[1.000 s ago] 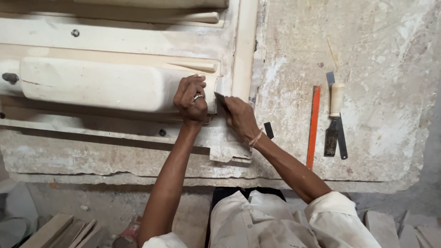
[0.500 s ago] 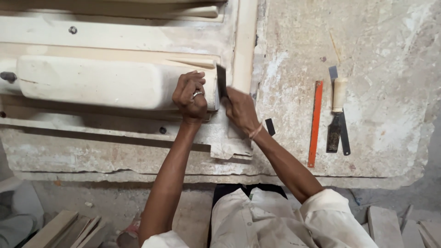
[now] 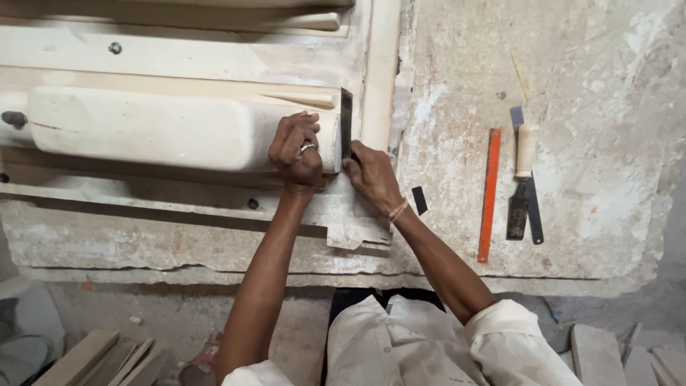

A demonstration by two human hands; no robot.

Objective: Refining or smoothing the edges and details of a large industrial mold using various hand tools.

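Orange strip (image 3: 489, 194), scraper (image 3: 523, 179) beside slab (image 3: 607, 143)

Plaster-crusted work slab (image 3: 586, 93), rough and whitish. Left of the grip: long off-white plaster casting (image 3: 164, 129) lying in a wooden mould frame (image 3: 179, 53); upright wooden strip (image 3: 381, 68) just right of it. Well right of the grip: orange blade (image 3: 489, 193), scraper with pale handle (image 3: 522, 179). Small dark chip (image 3: 419, 200) by the wrist.
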